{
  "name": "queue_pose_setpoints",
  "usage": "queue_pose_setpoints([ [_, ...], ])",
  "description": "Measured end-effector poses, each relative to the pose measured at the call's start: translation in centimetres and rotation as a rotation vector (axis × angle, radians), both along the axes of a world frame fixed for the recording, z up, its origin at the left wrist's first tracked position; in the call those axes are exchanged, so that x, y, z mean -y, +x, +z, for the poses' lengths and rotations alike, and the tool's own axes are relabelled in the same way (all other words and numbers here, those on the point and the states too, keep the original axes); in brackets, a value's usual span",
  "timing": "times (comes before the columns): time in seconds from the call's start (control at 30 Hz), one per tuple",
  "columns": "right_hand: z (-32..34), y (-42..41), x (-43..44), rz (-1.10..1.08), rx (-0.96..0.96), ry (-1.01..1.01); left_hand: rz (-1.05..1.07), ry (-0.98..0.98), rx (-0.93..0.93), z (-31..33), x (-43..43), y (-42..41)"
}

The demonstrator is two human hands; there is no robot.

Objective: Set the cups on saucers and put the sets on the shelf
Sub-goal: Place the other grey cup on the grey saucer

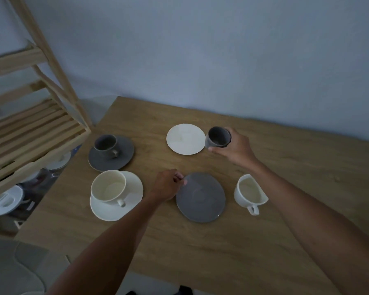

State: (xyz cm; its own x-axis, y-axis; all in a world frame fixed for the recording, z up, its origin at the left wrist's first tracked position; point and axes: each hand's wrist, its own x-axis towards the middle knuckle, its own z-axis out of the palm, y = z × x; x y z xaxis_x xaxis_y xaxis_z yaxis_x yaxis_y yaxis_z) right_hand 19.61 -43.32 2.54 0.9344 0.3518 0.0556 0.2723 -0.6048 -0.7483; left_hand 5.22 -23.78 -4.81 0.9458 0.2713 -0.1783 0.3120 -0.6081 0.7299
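No legible writing on any item. Right hand (234, 145): arm stretched forward over the wooden table (285, 167), fingers wrapped round a grey cup (218, 137) held tilted just beside the empty white saucer (184, 139). Left hand (168, 185): fingers curled, fingertips pinching the rim of the empty grey saucer (200, 198); a white cup (249, 193) stands just right of that saucer, and two completed sets sit near the wooden shelf (30, 133).

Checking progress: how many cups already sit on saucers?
2: grey cup on the far-left saucer, white cup on the near-left saucer. None look hidden.
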Motion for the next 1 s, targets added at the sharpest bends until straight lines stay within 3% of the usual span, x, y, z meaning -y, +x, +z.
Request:
queue_pose_setpoints([
  [0.43,-2.6,-11.7,1.5,0.152,-0.072,-0.081,-0.031,-0.035,-0.022,-0.2,-0.2,0.0],
  [1.0,-3.5,-13.0,1.1,0.124,-0.097,-0.135,-0.031,-0.072,-0.032,-0.3,-0.3,0.1],
])
